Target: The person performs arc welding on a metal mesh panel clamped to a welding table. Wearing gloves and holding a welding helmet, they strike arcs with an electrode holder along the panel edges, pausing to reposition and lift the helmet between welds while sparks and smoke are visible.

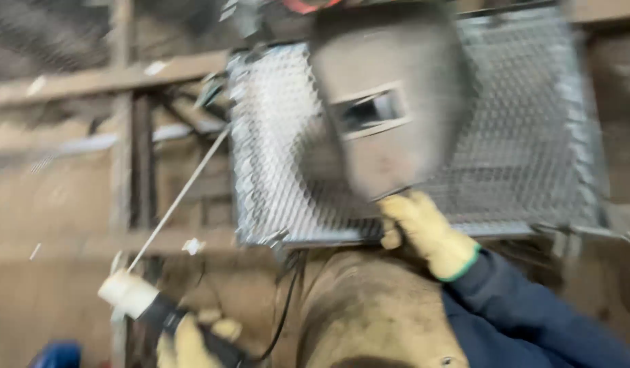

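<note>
The left hand [192, 344], in a yellowish work glove at the bottom edge of the head view, is closed around the dark grip of an electrode holder [148, 304] with a white head; a thin welding rod [178, 197] rises from that head, slanting up and to the right, and its tip ends just beside the left edge of a wire mesh panel [533, 136]. The right hand [424, 228], gloved the same way with a green cuff and a dark blue sleeve [519, 307] behind it, is clenched on the bottom of a grey hand-held welding shield [383, 102], which stands upright above it. The shield, with its small rectangular window, covers the middle of the mesh panel, so that part of the mesh is hidden. A black cable [284, 307] hangs down between the two hands. Behind the left hand and the rod run brown wooden beams [90, 82] and a post, blurred by motion. A blue object [56, 354] lies left of the left hand, too blurred to name.
</note>
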